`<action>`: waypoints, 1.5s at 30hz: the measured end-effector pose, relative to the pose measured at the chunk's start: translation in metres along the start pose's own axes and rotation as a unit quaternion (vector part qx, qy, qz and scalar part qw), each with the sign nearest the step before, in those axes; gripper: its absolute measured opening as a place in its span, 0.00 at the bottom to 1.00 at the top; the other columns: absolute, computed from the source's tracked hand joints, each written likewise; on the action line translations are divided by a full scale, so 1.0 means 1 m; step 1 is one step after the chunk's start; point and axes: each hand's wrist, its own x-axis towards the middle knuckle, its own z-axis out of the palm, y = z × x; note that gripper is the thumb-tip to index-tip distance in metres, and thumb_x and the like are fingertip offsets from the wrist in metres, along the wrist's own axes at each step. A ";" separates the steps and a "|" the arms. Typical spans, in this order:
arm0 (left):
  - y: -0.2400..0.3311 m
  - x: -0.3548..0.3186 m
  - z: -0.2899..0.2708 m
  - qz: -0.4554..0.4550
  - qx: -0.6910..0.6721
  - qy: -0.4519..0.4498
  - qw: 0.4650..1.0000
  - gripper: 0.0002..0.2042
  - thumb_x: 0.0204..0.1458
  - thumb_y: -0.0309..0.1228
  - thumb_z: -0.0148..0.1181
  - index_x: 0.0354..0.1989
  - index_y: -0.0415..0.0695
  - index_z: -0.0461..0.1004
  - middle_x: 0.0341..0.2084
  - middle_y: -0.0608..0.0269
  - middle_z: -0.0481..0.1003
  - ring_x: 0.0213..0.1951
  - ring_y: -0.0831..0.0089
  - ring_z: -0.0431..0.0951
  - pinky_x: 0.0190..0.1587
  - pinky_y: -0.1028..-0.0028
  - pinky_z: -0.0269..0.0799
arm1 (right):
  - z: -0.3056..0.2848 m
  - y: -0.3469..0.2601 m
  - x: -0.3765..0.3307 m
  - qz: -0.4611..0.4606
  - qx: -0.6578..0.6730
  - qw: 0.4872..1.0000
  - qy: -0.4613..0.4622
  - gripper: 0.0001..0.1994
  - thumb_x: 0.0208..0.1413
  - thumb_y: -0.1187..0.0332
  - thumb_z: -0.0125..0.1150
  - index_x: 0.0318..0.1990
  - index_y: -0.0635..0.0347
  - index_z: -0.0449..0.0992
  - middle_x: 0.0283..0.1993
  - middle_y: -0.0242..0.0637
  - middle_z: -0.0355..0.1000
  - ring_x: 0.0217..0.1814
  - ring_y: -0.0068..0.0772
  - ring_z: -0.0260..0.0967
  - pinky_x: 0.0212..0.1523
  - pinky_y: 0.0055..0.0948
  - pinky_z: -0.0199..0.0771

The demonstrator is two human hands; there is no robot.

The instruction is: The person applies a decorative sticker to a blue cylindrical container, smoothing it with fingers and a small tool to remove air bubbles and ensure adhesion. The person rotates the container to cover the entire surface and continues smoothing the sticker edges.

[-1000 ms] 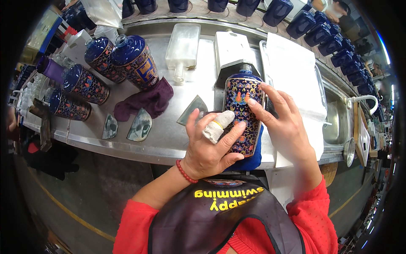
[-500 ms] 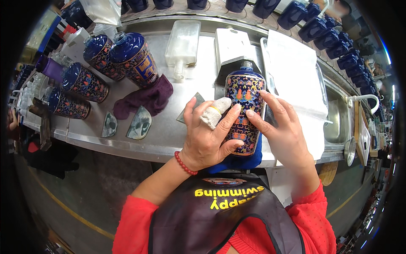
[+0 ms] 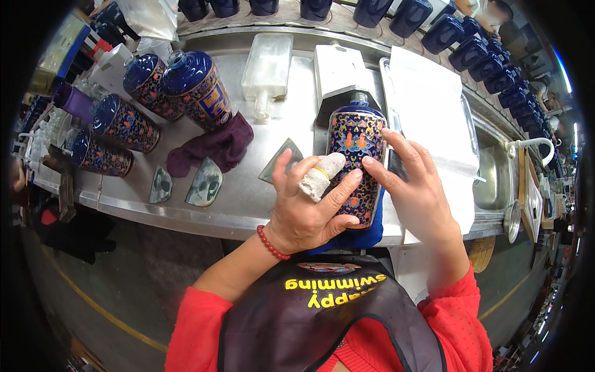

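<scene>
A dark blue ceramic bottle (image 3: 356, 141) with a colourful floral pattern lies on a blue cloth (image 3: 351, 239) at the near edge of the steel workbench (image 3: 248, 204). My left hand (image 3: 308, 208), one finger wrapped in white tape, grips its left side. My right hand (image 3: 410, 186) presses against its right side with fingers spread on the pattern. Both hands hold the bottle between them, its neck pointing away from me.
Several more patterned blue bottles (image 3: 197, 87) lie at the left of the bench beside a purple cloth (image 3: 214, 149). Grey wedge-shaped pieces (image 3: 204, 183) lie near the front edge. A clear plastic container (image 3: 266, 62), a white sheet (image 3: 427, 111), a sink (image 3: 493, 177) and rows of blue bottles (image 3: 477, 53) surround them.
The bottle and both hands have shifted a little away from me and to the right. My left hand slid along the bottle's side; the grip stays.
</scene>
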 end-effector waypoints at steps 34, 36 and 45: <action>-0.028 0.042 0.005 -0.020 -0.005 0.000 1.000 0.36 0.63 0.62 0.49 0.65 0.42 0.74 0.50 0.52 0.78 0.56 0.50 0.68 0.71 0.44 0.44 | 0.016 0.025 0.021 0.028 0.010 0.998 0.050 0.34 0.42 0.88 0.58 0.62 0.57 0.75 0.60 0.51 0.70 0.56 0.56 0.70 0.56 0.48 0.76; -0.030 0.044 0.005 -0.024 -0.021 0.000 0.999 0.36 0.63 0.62 0.49 0.65 0.42 0.73 0.50 0.52 0.78 0.56 0.50 0.69 0.70 0.44 0.45 | 0.015 0.024 0.023 0.029 0.012 0.998 0.047 0.34 0.42 0.88 0.58 0.62 0.56 0.75 0.60 0.51 0.69 0.56 0.56 0.70 0.56 0.48 0.75; -0.035 0.050 0.008 -0.025 -0.028 -0.001 0.999 0.36 0.63 0.61 0.50 0.66 0.42 0.72 0.52 0.53 0.77 0.56 0.50 0.69 0.69 0.43 0.45 | 0.009 0.020 0.033 0.028 -0.002 0.999 0.027 0.30 0.46 0.83 0.61 0.61 0.54 0.76 0.60 0.49 0.69 0.58 0.55 0.69 0.58 0.48 0.73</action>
